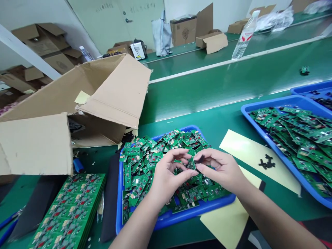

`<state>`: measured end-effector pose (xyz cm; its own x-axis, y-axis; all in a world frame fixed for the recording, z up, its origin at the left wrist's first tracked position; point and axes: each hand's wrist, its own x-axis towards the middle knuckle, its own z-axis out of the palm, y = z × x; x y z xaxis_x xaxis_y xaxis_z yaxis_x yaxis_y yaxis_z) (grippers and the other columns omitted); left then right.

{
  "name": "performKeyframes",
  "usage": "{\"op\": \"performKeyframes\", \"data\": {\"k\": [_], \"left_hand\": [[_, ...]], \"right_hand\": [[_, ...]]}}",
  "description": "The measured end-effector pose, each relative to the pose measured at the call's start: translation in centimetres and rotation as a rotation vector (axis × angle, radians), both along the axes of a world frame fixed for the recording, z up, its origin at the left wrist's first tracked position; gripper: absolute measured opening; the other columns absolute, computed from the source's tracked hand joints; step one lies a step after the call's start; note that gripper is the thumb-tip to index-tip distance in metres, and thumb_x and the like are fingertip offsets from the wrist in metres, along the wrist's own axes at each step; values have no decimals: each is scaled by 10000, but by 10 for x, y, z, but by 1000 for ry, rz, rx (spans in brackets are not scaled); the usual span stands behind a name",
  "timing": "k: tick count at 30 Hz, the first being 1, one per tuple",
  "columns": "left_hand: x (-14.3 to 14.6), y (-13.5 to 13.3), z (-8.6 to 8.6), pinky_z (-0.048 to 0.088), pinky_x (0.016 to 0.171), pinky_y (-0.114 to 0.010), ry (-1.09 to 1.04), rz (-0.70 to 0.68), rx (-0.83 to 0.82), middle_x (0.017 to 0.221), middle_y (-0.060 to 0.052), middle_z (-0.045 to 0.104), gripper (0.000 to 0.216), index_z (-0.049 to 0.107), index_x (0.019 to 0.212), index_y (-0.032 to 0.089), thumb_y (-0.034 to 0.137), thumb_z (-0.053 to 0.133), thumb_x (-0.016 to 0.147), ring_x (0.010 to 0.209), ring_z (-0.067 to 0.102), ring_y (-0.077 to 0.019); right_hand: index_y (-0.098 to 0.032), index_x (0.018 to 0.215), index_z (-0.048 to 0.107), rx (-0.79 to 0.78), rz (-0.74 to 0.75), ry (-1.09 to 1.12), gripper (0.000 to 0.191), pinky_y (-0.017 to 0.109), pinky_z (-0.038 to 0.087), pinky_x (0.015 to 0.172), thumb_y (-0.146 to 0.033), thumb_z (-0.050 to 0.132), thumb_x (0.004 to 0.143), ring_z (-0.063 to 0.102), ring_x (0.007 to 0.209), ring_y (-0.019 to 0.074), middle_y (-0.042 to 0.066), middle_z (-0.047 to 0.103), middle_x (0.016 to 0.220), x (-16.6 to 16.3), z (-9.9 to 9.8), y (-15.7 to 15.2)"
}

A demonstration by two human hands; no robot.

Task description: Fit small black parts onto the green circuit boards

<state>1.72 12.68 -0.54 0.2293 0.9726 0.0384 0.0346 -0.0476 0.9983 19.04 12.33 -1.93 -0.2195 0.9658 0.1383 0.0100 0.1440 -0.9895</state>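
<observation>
Over a blue tray [166,221] heaped with loose green circuit boards [137,188], my two hands nearly meet. My left hand [166,174] is closed on a small circuit board [192,162], its edge between thumb and fingers. Pinched in my right hand [224,169] is a small black piece [200,159], right beside that board; whether the two touch I cannot tell. More small black pieces [267,162] lie on a pale yellow sheet [238,141] to the right.
An open cardboard box [111,93] stands at the left. Stacked board panels [70,211] lie in front of it, near blue-handled pliers [10,221]. At the right is another blue tray [249,116] full of boards. A water bottle [245,36] stands on the ledge behind.
</observation>
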Motion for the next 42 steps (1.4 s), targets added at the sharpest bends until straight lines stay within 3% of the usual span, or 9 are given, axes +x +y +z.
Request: {"op": "performKeyframes", "data": {"k": [5,9,12,15,18,22,27,31,42], "left_hand": [[-3,2,2,550,769,-350,194,-19,191,859,-70,728,276,734,881,199,374,822,686,826,658,-205],[-5,2,2,544,782,-344,303,-24,434,874,-49,737,186,709,925,226,304,766,767,839,667,-193],[-6,2,1,550,789,-347,386,20,649,926,-48,727,187,679,985,243,252,728,805,877,674,-196],[-7,3,1,555,792,-356,484,66,828,945,-48,711,209,645,1016,248,194,701,822,888,680,-200],[-7,3,0,554,805,-358,548,91,922,949,-48,702,232,628,1011,244,135,691,817,899,679,-198],[-7,3,-1,553,818,-350,572,117,962,962,-54,696,246,633,999,233,88,683,808,923,674,-197],[-7,3,0,559,786,-336,575,153,986,936,-38,700,267,640,1003,245,86,697,796,878,676,-187],[-6,1,1,562,724,-291,554,163,912,915,-35,711,304,632,1047,241,150,746,781,832,686,-174],[-5,3,5,576,623,-257,413,23,866,843,-47,732,233,641,959,193,240,766,768,722,702,-152]], "right_hand": [[-214,843,612,5,106,99,76,257,589,758,-155,634,801,687,798,142,21,675,833,3,-2,0],[-221,930,630,-58,181,221,138,232,572,733,-147,643,815,661,819,118,19,640,883,7,-3,2],[-208,997,605,-243,188,318,187,256,574,698,-320,652,855,673,795,131,37,657,878,10,-3,5],[-169,874,585,-436,281,315,404,263,560,577,-573,579,856,673,619,136,38,662,725,11,-1,8],[-163,790,566,-478,342,283,413,263,551,558,-568,645,807,662,562,134,14,649,629,11,1,7],[-171,822,564,-517,318,297,297,275,570,640,-392,752,758,691,644,136,-2,674,678,8,3,4],[-166,904,573,-532,277,402,261,233,555,599,-288,754,762,686,615,114,-34,662,653,4,1,2],[-170,925,565,-536,278,491,242,202,532,558,-260,736,780,659,558,90,-52,647,636,3,0,2],[-162,950,539,-653,413,481,293,168,480,483,-169,730,727,600,463,62,-93,590,578,7,0,6]]}}
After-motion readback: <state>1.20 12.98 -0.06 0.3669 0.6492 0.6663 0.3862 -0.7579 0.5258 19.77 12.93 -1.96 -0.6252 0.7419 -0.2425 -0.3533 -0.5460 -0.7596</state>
